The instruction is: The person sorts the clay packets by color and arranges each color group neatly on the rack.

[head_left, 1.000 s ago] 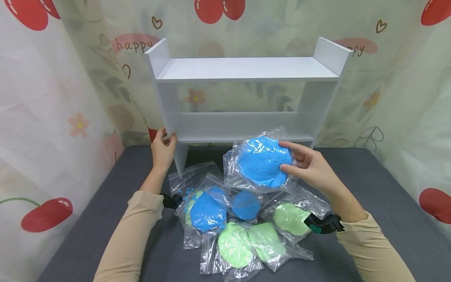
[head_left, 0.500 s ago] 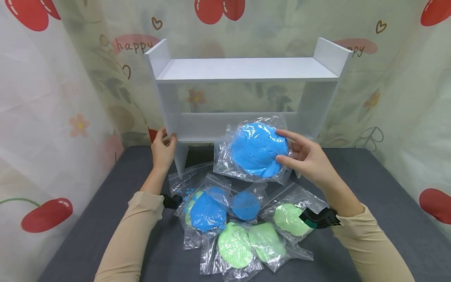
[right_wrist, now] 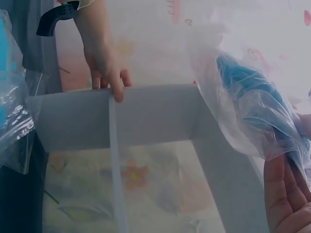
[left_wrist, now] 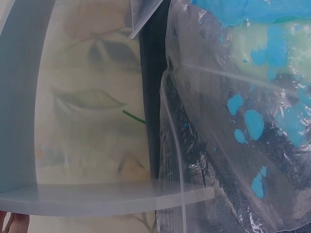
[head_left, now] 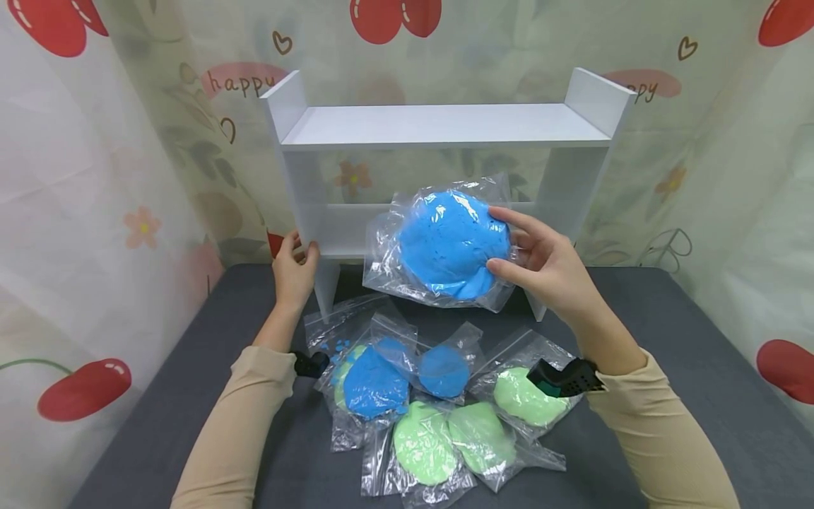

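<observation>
In the head view my right hand (head_left: 547,272) holds a clear plastic bag (head_left: 381,258) with a round, flattened blue lump like soft clay (head_left: 451,244) inside. Thumb and fingers pinch its right side, and it hangs in front of the white shelf (head_left: 445,126), over the lower board. My left hand (head_left: 295,272) grips the shelf's left side panel near the lower board. In the right wrist view, the left hand's thumb (right_wrist: 116,90) lies at the board's front edge. Only some fingertips (left_wrist: 17,224) of that hand show in the left wrist view.
Below the shelf, several clear zip bags lie overlapping on the dark table (head_left: 642,325). Some hold green lumps (head_left: 425,444), others blue ones (head_left: 376,382); small blue bits (left_wrist: 253,124) are scattered inside one bag. A printed curtain (head_left: 114,212) surrounds the table at the back and sides.
My right hand has lifted the bag of blue clay-like material up and to the left, from just over the other bags to in front of the shelf. My left hand has stayed put.
</observation>
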Available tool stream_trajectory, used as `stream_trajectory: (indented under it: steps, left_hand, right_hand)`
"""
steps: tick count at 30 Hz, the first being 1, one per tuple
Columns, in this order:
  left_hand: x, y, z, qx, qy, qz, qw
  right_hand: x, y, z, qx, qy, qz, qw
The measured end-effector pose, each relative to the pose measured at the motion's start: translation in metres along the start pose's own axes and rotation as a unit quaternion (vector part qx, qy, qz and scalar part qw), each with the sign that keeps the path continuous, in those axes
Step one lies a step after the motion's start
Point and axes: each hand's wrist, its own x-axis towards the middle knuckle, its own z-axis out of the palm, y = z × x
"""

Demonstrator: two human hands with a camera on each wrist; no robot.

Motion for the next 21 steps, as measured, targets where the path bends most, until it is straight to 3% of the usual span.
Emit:
stream_trajectory:
  steps: [8, 21]
  left_hand:
    - [0.001, -0.001, 0.0, -0.001, 0.003, 0.004, 1.0]
    - [0.001, -0.001, 0.0, 0.005, 0.004, 0.004, 1.0]
  right_hand:
    - [0.016, -0.011, 0.006, 0.017, 0.018, -0.033, 0.9991]
    - [0.042, -0.028, 0.013, 0.032, 0.07, -0.019, 0.9968]
